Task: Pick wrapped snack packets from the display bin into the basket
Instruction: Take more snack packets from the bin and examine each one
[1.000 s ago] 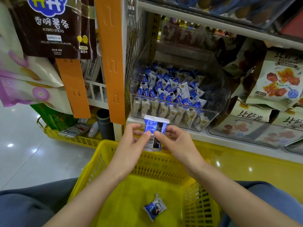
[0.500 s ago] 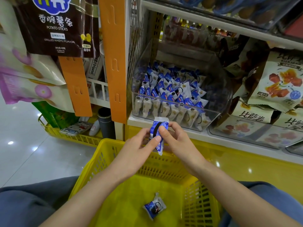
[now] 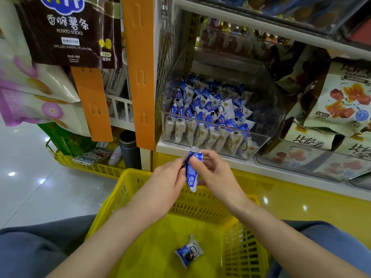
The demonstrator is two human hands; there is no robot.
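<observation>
Turned edge-on since a second ago, when its flat printed face was toward the camera: blue-and-white crinkly plastic snack packet [image 3: 191, 171], now upright and narrow, pinched between both hands above the far rim of the basket. Left hand [image 3: 166, 179] clamped on its left edge with thumb and fingertips; right hand [image 3: 215, 173] clamped on its right side, thumb pressed across the front. Probably held in two hands for a look at the wrapper before release, hence the rotation rather than a straight drop. Not yet in the basket, well clear of the bin.

Directly below and nearer, yellow perforated plastic shopping basket [image 3: 124, 199], resting on the lap, open mouth under the hands so a release lands inside. Already lying on its floor, a second blue-and-white wrapped packet [image 3: 188, 253], tilted, apart from the walls.

Just beyond the hands, on the white shelf edge, clear rigid plastic display bin [image 3: 259, 140], low front wall facing near for easy reach, still heaped with matching packets. To the right, cream pouches printed with red cubes [image 3: 341, 101]; to the left, orange hanging strip [image 3: 138, 77].
</observation>
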